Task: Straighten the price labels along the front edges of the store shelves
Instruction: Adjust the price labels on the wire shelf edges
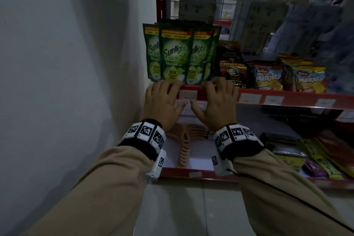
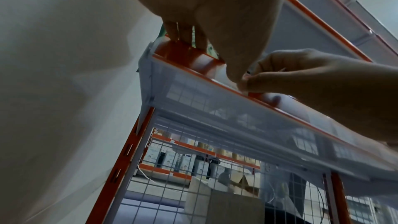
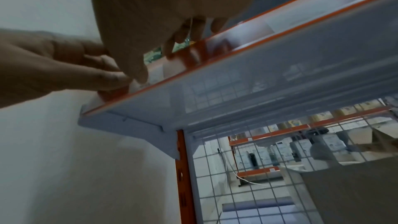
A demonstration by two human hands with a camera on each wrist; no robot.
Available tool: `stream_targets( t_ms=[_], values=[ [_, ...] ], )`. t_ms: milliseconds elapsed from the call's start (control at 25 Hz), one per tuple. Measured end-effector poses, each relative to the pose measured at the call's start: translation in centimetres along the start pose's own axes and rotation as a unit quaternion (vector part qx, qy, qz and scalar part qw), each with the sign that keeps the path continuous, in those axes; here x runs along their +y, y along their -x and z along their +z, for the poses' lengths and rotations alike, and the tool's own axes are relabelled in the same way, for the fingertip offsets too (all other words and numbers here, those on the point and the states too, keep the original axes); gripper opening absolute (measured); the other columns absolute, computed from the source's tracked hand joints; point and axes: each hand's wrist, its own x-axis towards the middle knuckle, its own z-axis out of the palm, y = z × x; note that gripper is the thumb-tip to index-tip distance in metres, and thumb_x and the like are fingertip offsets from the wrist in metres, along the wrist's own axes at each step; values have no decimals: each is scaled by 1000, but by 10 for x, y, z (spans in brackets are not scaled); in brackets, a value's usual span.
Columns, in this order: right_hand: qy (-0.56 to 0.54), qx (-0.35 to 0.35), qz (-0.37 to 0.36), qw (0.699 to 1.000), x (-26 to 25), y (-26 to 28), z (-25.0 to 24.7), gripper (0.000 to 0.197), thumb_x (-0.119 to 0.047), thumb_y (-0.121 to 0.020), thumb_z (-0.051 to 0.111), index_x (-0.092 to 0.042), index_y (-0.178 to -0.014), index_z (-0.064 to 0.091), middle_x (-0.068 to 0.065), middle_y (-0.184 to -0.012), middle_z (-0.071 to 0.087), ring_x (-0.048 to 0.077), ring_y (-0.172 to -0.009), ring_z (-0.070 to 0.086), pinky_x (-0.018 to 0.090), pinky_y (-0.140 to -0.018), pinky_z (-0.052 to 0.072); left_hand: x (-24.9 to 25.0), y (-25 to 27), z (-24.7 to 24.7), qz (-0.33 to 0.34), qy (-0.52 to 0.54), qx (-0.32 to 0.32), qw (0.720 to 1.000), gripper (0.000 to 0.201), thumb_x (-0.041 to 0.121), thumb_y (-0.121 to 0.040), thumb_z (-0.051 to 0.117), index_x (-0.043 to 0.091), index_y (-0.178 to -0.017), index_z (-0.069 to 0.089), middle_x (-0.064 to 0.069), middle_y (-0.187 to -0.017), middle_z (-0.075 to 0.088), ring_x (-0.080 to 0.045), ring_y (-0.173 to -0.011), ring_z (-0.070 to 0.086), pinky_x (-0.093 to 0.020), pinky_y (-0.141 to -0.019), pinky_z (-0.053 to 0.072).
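A white price label (image 1: 188, 94) sits in the red front edge (image 1: 287, 99) of the shelf, below green Sunlight pouches (image 1: 177, 53). My left hand (image 1: 168, 96) and right hand (image 1: 208, 95) flank it. The fingers of both curl over the top lip, and the thumbs meet at the label's lower edge. From underneath, the left wrist view has my left hand (image 2: 215, 48) pinching the edge, its thumb tip against the right hand (image 2: 301, 77). In the right wrist view, the right hand (image 3: 163, 40) grips beside the label (image 3: 170, 67), touching the left hand (image 3: 53, 64).
More white labels (image 1: 250, 98) (image 1: 274, 99) (image 1: 325, 102) run along the same edge to the right, under coffee packs (image 1: 231, 67) and Malkist packs (image 1: 268, 78). A grey wall (image 1: 76, 63) closes the left side. The lower shelf holds orange plastic pieces (image 1: 184, 143) and has its own label (image 1: 195, 174).
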Motion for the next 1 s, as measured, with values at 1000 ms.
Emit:
stream_targets(
  t_ms=[1000],
  values=[
    [-143, -195, -26, 970, -3, -50, -38, 14, -18, -87, 63, -18, -98, 72, 5, -95, 63, 22, -91, 58, 34, -77, 49, 1, -6, -17, 18, 31, 17, 999, 28, 27, -82, 61, 13, -106, 58, -6, -99, 60, -29, -91, 53, -39, -79, 36]
  ],
)
